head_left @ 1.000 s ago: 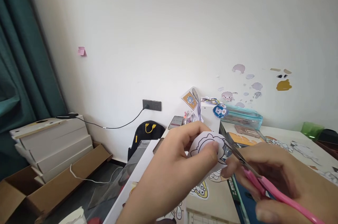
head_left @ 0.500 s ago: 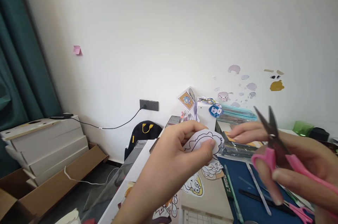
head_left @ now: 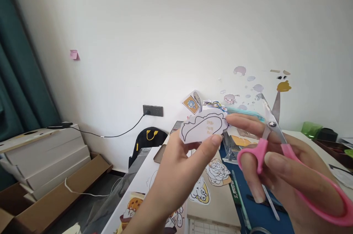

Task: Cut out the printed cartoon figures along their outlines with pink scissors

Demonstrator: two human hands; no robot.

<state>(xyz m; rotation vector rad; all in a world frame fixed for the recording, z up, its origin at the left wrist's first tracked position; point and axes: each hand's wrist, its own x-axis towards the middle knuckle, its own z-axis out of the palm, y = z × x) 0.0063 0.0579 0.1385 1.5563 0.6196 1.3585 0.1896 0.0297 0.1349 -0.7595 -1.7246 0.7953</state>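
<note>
A white paper cutout (head_left: 197, 126) with a black wavy outline and faint yellowish writing is pinched in my left hand (head_left: 182, 171), thumb in front. My right hand (head_left: 292, 175) holds pink-handled scissors (head_left: 272, 124), blades pointing up and spread apart, with fingers through the loops. An outstretched finger of that hand reaches the cutout's right edge. Below the hands, a cartoon sticker with a yellow border (head_left: 202, 191) and a pile of paper cutouts (head_left: 217, 171) lie on a beige board (head_left: 217, 210).
A green pencil (head_left: 241, 201) lies on the blue mat (head_left: 257, 213). Behind stand a clear plastic bag (head_left: 230, 149) and a folded card (head_left: 191, 103) near the wall. To the left are a black backpack (head_left: 146, 140) and a cardboard box (head_left: 63, 186). Stickers dot the wall.
The cutout has turned so its outlined face shows more fully. My right hand and the scissors have moved left, and a right finger now meets the paper's edge.
</note>
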